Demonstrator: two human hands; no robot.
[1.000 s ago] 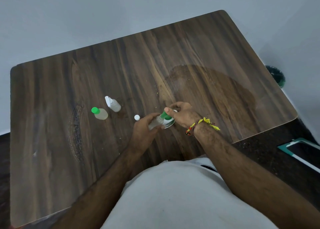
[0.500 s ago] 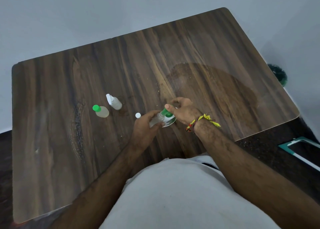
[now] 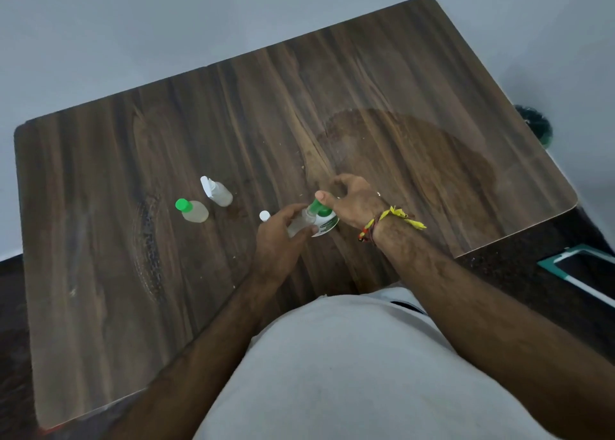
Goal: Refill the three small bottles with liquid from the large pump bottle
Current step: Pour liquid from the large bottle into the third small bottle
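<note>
Two hands at pump bottle (image 3: 325,224): left hand (image 3: 279,240) fingers grip small bottle (image 3: 299,224); right hand (image 3: 354,200) thumb presses pump.

Dark wood-grain bench (image 3: 416,106) bearing a green-capped small bottle (image 3: 194,210), a white-topped spray bottle (image 3: 218,193) just beside it, a loose white cap (image 3: 264,215) nearby.

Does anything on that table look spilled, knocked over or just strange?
A few things stand out. A large darker patch spreads over the table beyond the hands, like a wet or wiped area. The green-capped bottle and the white-capped bottle appear to lean. A loose white cap sits alone.
</note>
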